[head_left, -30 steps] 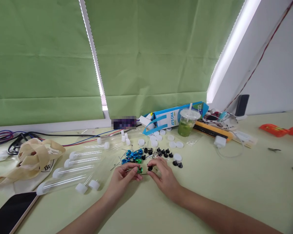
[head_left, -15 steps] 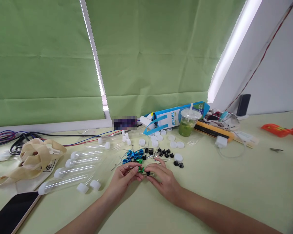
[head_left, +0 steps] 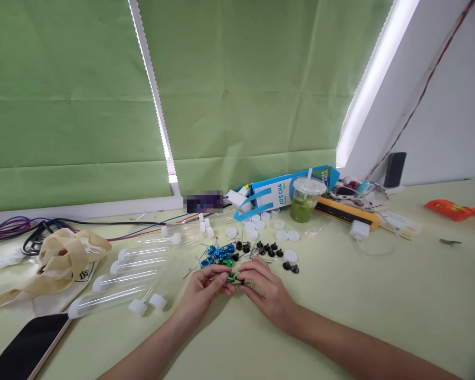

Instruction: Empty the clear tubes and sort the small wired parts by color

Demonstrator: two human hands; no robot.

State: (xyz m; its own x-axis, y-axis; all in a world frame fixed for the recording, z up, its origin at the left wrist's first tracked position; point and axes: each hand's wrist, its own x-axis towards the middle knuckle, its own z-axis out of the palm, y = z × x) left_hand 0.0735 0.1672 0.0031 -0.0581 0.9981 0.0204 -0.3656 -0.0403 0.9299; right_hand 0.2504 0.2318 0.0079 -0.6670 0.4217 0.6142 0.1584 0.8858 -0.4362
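Between the fingertips of my left hand (head_left: 206, 287) is a small shiny green metal part (head_left: 231, 277). My right hand (head_left: 266, 290) pinches a small black knob-like piece (head_left: 242, 282) against the right side of that part; whether the two are joined I cannot tell. Just beyond my fingers lies a pile of blue metal parts (head_left: 217, 254), with another green piece (head_left: 228, 263) at its near edge. Several black thumbscrew-like pieces (head_left: 267, 247) and thin metal rods are scattered beside the pile.
Clear tubes with white caps (head_left: 136, 273) lie to the left, near a cloth bag (head_left: 63, 258) and a phone (head_left: 27, 345). White round lids (head_left: 257, 226), a cup of green drink (head_left: 302, 208) and a blue-and-white bag (head_left: 275, 195) stand or lie behind. An orange-yellow bar (head_left: 346, 212) is at right.
Both hands stay together around the green part, with only slight finger movement. The black piece sits slightly lower and more covered by my right fingers. The camera view has shifted a little.
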